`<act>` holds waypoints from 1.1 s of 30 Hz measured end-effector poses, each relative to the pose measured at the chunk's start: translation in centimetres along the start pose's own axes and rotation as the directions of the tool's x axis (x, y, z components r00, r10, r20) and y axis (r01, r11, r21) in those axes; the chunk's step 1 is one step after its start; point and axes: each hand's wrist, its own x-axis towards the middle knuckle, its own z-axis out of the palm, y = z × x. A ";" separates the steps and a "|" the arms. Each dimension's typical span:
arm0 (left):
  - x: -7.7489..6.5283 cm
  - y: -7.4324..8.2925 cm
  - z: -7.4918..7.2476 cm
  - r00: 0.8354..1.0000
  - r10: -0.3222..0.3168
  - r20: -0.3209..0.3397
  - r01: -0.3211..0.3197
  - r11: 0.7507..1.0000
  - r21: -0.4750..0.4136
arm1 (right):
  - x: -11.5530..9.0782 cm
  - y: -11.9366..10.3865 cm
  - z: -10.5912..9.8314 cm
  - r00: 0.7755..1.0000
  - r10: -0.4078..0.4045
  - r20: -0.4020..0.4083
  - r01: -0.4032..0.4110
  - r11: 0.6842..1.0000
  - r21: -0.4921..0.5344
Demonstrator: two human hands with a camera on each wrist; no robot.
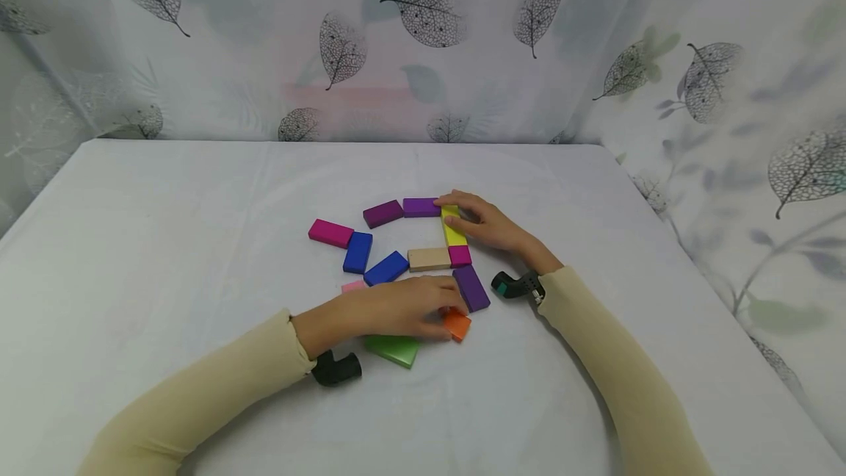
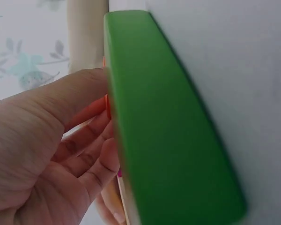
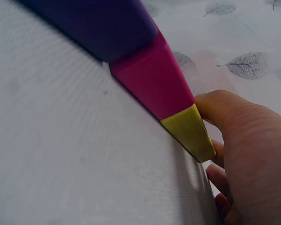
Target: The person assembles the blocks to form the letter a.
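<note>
Over white cloth [image 1: 198, 204], the left hand [image 1: 403, 307] pinches an orange block [image 1: 460, 326]; the right hand [image 1: 489, 223], unclenched, touches a yellow oblong block [image 1: 455, 235].

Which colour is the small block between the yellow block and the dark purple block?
Deep pink; the small block shows best in the right wrist view.

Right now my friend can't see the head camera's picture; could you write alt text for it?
Two hands arrange colorful blocks in a winding line on a white table. The left hand touches an orange block; the right hand, farther away, touches a yellow block. Behind is a leaf-patterned curtain.
</note>
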 end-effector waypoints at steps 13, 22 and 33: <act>0.8 0.9 0.3 1.000 -0.013 -0.018 0.013 1.000 0.013 | -0.7 -2.9 -0.3 0.999 0.031 0.016 -0.031 0.999 0.010; 1.3 1.4 0.4 1.000 -0.007 -0.025 0.010 0.993 0.118 | -1.3 -4.7 -0.6 1.000 0.019 0.017 -0.019 1.000 0.007; 1.6 1.5 0.6 1.000 -0.007 -0.019 0.010 0.990 0.144 | -1.3 -4.5 -0.5 0.999 0.029 0.018 -0.030 1.000 0.009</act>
